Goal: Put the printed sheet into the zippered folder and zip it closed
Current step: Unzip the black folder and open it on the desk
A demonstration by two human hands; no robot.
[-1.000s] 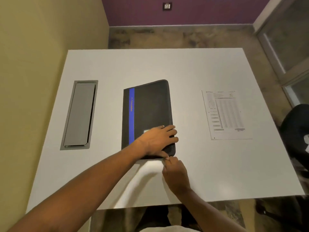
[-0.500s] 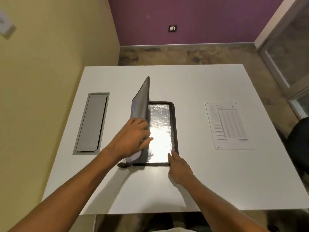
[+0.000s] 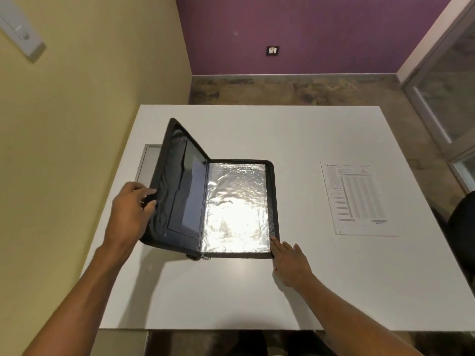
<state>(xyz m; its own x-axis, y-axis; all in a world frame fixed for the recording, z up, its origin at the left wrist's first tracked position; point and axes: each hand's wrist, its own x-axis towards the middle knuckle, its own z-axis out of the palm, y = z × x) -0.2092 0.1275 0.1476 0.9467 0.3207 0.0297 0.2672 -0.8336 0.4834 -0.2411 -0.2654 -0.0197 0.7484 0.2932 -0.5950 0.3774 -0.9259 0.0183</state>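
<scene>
The left hand pinches the raised cover of the folder; the right hand rests flat, holding nothing. The sheet, at 3 o'clock on the desk, looks light and floppy; lift one corner.

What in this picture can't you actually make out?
- Text on the printed sheet: too small to read, head view.
- Grey panel set in the table: mostly hidden behind the folder's raised cover.
- Left hand's fingertips: tucked behind that cover's edge.
- Clear sleeve: glare hides any contents.
</scene>
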